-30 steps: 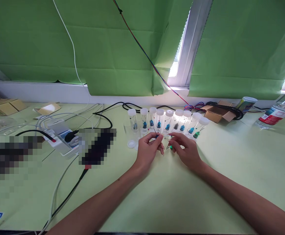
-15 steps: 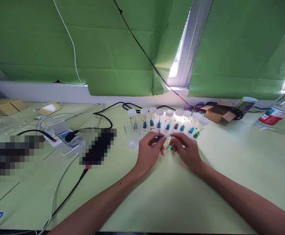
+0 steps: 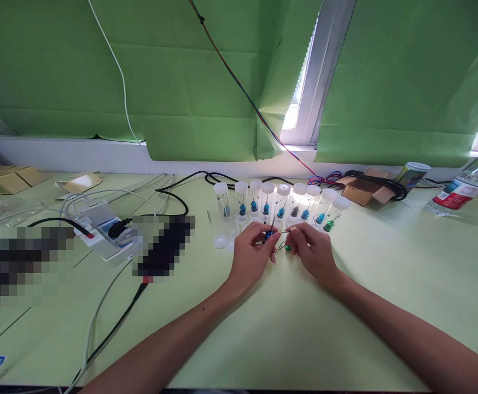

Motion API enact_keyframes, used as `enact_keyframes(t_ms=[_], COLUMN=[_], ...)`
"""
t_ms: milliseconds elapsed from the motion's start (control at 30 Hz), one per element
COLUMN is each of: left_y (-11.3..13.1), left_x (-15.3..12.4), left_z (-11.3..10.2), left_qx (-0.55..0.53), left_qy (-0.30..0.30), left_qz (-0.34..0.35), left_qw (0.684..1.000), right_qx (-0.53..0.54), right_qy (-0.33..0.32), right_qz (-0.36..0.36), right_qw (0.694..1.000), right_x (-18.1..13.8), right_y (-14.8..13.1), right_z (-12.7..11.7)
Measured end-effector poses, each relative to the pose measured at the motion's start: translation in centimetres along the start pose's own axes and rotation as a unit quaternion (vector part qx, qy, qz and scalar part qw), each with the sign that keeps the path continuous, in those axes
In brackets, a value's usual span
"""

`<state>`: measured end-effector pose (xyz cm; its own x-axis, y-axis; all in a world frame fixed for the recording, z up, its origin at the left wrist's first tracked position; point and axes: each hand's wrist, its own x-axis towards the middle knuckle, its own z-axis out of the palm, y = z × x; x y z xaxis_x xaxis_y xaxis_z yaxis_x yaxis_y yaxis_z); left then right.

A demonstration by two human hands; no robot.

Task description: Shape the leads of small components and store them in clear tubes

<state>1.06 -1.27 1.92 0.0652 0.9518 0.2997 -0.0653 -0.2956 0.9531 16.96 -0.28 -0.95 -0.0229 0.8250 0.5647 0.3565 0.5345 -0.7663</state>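
Observation:
My left hand (image 3: 252,250) is closed, its fingertips around a small dark blue piece (image 3: 268,235) with a thin dark stem standing up from it. Facing it, my right hand (image 3: 310,247) pinches the end of a thin wire-like piece (image 3: 285,232) that points toward the left fingers. Under the right fingertips a small green piece (image 3: 287,248) shows in part, beside a thin slanting metal bit. Just beyond both hands stands a row of clear tubes with white caps (image 3: 283,190). Most hold a small blue piece with thin leads; the tube at the right end holds a green piece (image 3: 328,225).
An uncapped clear tube (image 3: 215,223) stands at the row's left end. On the left are a white power strip (image 3: 110,241) and tangled cables. An open cardboard box (image 3: 366,192), a can (image 3: 412,175) and a plastic bottle (image 3: 462,191) stand at the back right.
The dark blue piece has turned slightly in my left fingers, so its stem leans more to the right. My right fingers have closed in a little. A dark shape shows at the far right edge.

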Motion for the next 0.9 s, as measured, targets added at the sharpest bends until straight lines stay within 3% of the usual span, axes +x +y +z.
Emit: enact_keyframes(t_ms=[567, 900], left_y=[-0.01, -0.05], left_x=[-0.21, 0.35], left_z=[0.13, -0.17], left_qx=[-0.005, -0.008], left_qy=[-0.017, -0.002], left_qz=[-0.013, -0.026], left_qw=[1.0, 1.0], right_qx=[-0.035, 0.03], right_qy=[0.003, 0.002], right_qz=[0.011, 0.001], right_qw=[0.999, 1.0], right_x=[0.21, 0.01], right_y=[-0.38, -0.13], right_z=[-0.07, 0.09])
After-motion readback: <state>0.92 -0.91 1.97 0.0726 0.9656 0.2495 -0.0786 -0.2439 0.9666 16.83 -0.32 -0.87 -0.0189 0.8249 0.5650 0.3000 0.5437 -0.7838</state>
